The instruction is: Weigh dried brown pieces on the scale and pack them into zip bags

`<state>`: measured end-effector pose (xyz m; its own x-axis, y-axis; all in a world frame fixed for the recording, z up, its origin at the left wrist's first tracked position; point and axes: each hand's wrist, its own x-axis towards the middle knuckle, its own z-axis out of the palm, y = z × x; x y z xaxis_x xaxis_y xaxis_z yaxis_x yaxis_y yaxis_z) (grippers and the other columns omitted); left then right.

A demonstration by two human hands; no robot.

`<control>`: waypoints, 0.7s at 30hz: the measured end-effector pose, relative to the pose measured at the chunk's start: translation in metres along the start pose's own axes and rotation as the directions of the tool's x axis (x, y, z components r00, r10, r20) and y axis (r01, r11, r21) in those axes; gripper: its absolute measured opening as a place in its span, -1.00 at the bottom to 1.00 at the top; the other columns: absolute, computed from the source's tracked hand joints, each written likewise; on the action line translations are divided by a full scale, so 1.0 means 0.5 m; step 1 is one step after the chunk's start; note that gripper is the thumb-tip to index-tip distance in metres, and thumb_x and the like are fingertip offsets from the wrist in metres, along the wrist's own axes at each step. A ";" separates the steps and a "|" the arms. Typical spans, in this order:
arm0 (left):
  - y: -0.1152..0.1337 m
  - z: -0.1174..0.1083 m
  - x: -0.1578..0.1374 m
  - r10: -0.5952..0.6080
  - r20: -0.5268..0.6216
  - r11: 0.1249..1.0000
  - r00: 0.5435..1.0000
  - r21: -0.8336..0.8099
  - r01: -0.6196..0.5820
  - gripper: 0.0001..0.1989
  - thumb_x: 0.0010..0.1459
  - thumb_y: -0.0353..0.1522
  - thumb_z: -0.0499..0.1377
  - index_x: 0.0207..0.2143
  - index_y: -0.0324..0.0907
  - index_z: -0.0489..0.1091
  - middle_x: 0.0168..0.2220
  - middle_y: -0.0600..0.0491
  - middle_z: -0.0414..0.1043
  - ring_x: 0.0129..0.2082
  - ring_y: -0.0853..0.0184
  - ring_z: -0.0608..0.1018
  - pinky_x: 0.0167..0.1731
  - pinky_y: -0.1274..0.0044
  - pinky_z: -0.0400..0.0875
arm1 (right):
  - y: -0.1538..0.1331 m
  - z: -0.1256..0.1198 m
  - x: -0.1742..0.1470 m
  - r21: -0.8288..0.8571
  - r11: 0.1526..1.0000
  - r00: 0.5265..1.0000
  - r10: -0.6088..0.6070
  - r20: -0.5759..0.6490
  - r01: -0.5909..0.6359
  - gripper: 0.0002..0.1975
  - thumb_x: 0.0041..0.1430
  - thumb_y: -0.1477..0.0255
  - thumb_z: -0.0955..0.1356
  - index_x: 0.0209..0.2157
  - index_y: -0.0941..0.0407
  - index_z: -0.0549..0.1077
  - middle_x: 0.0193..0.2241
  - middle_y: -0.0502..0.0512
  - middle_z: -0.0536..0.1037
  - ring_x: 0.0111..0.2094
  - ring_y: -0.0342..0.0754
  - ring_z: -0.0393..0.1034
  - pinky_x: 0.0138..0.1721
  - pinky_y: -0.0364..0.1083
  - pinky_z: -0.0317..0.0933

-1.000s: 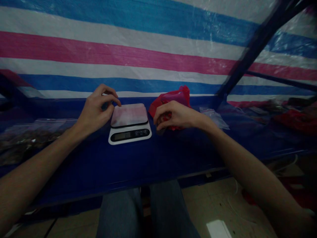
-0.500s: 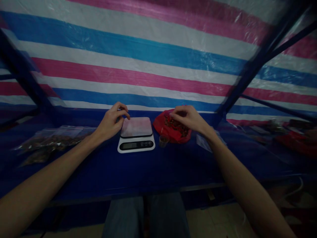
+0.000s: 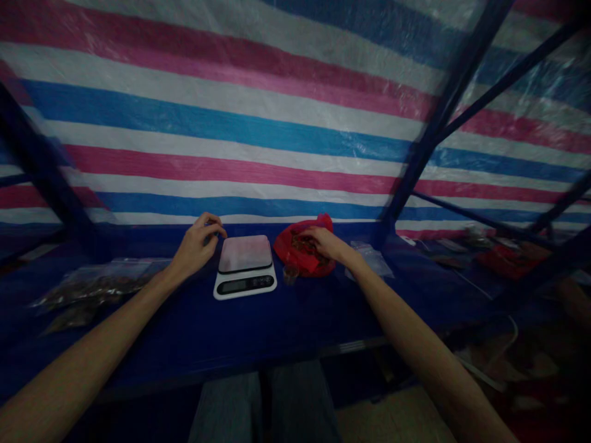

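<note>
My left hand (image 3: 199,244) hovers at the left edge of a white kitchen scale (image 3: 245,264), loosely curled with its fingers apart and nothing visible in it. The scale's pinkish, reflective plate is bare, and its display cannot be read. To the right of the scale lies an open red plastic bag (image 3: 287,246) holding many small brownish pieces (image 3: 302,242). My right hand (image 3: 327,243) reaches into this bag, fingers drawn together and pointing down among the pieces; its fingertips are hidden. A small clear cup (image 3: 290,274) stands in front of the bag.
Clear zip bags (image 3: 108,280) with dark contents lie at the left. Flat transparent bags (image 3: 373,261) are right of the red bag. Blue frame posts (image 3: 410,166) rise before a striped sheet (image 3: 258,147). Another red bag (image 3: 505,261) and blurred items lie far right.
The camera view has tilted up and shifted right. My right hand has lowered deeper into the red bag's pieces. My left hand has drawn slightly away from the scale's plate.
</note>
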<state>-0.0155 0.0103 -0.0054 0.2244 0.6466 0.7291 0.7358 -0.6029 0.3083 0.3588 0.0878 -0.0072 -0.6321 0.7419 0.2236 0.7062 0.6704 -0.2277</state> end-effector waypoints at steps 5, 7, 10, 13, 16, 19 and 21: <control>-0.016 0.005 0.000 0.017 -0.016 1.000 1.000 0.003 -0.017 -0.75 0.17 -0.49 0.01 -0.37 -0.18 0.49 -0.15 -0.03 0.36 -0.09 0.25 0.49 -0.03 0.38 0.40 | 0.007 0.029 0.020 -0.006 1.000 0.997 -0.010 -0.072 0.010 -0.54 0.09 0.78 0.27 -0.05 0.23 0.60 -0.04 0.32 0.64 -0.01 0.09 0.53 0.10 0.00 0.28; -0.013 0.006 0.000 0.024 -0.007 1.000 1.000 0.006 -0.024 -0.75 0.17 -0.50 0.01 -0.36 -0.17 0.49 -0.14 -0.02 0.35 -0.09 0.26 0.49 -0.04 0.40 0.40 | 0.011 0.029 0.021 0.001 1.000 0.996 -0.016 -0.087 0.016 -0.59 0.08 0.78 0.27 -0.13 0.24 0.62 -0.15 0.29 0.67 -0.09 0.07 0.55 0.03 -0.04 0.30; -0.009 0.004 0.000 0.031 0.014 0.999 0.999 0.019 -0.031 -0.74 0.17 -0.51 0.00 -0.37 -0.17 0.49 -0.14 -0.01 0.35 -0.10 0.27 0.49 -0.07 0.41 0.40 | 0.011 0.018 0.015 0.019 1.000 0.993 -0.015 -0.115 0.018 -0.63 0.07 0.77 0.27 -0.19 0.24 0.63 -0.19 0.28 0.67 -0.13 0.07 0.54 -0.01 -0.05 0.31; -0.006 0.000 0.002 0.029 0.006 0.999 1.000 0.033 -0.029 -0.74 0.15 -0.51 0.01 -0.38 -0.18 0.49 -0.14 -0.01 0.35 -0.11 0.27 0.48 -0.07 0.41 0.40 | 0.006 0.001 0.010 0.058 0.998 0.983 -0.016 -0.180 0.027 -0.62 0.07 0.76 0.28 -0.17 0.24 0.63 -0.19 0.27 0.67 -0.14 0.06 0.54 -0.03 -0.02 0.33; -0.004 -0.002 0.004 0.024 -0.004 0.999 1.000 0.038 -0.024 -0.75 0.14 -0.51 0.01 -0.38 -0.18 0.50 -0.14 -0.02 0.35 -0.10 0.25 0.48 -0.07 0.40 0.41 | -0.004 -0.018 0.008 0.180 0.979 0.958 -0.042 -0.282 0.096 -0.65 0.03 0.74 0.31 -0.21 0.22 0.64 -0.21 0.22 0.68 -0.17 0.04 0.54 -0.03 -0.01 0.35; 0.002 0.000 0.004 0.030 0.000 0.999 1.000 0.041 -0.030 -0.74 0.14 -0.52 0.01 -0.38 -0.19 0.49 -0.14 -0.04 0.34 -0.08 0.24 0.48 -0.06 0.38 0.42 | -0.023 -0.038 0.004 0.359 0.920 0.946 -0.036 -0.321 0.157 -0.73 0.06 0.66 0.35 -0.23 0.19 0.64 -0.21 0.20 0.68 -0.17 0.02 0.54 -0.03 0.00 0.37; 0.008 0.001 0.003 0.036 0.006 0.998 0.999 0.041 -0.036 -0.74 0.15 -0.53 0.00 -0.37 -0.18 0.48 -0.13 -0.04 0.34 -0.07 0.25 0.48 -0.04 0.37 0.41 | -0.043 -0.051 -0.002 0.491 0.855 0.957 -0.020 -0.288 0.165 -0.81 0.10 0.56 0.39 -0.24 0.18 0.63 -0.23 0.18 0.68 -0.20 0.00 0.54 -0.06 0.00 0.39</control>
<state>-0.0117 0.0090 -0.0035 0.2544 0.6273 0.7360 0.7531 -0.6060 0.2562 0.3521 0.0723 0.0218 -0.5274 0.6931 0.4914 0.3428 0.7028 -0.6233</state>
